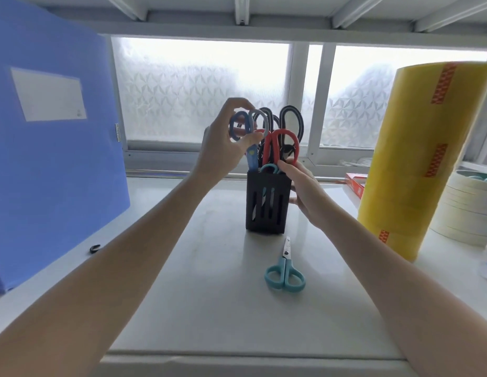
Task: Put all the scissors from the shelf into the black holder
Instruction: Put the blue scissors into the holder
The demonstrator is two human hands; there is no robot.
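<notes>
The black holder (267, 210) stands upright mid-shelf with several scissors in it, among them red-handled scissors (281, 144) and black-handled scissors (291, 118). My left hand (223, 148) pinches the blue-and-grey handles of the blue scissors (250, 131), whose blades point down into the holder's left side. My right hand (305, 191) grips the holder's right wall, thumb at its rim. Teal scissors (284, 270) lie flat on the shelf just in front of the holder, blades pointing toward it.
A tall blue folder (52, 148) stands at the left. At the right stand a big yellow tape roll stack (416, 164), a pile of white tape rolls (471, 208) and a red box (355, 183). A small black clip (95, 248) lies by the folder. The shelf's front edge (237, 357) is near.
</notes>
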